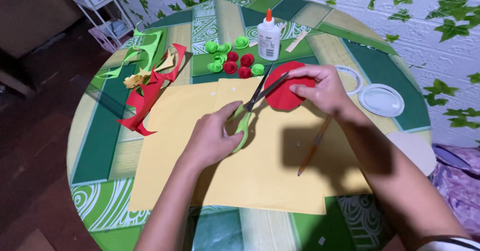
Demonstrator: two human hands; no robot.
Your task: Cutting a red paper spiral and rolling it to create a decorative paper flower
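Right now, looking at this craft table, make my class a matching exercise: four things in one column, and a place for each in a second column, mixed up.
Things:
1. scissors
2. red paper circle
3. pencil
4. glue bottle

Places:
A. lying on the yellow paper, below the right hand
B. standing upright at the far side of the table, beside the small paper roses
C. in the left hand, blades open
D. pinched in the right hand

Pairs: 1-C, 2-D, 3-A, 4-B
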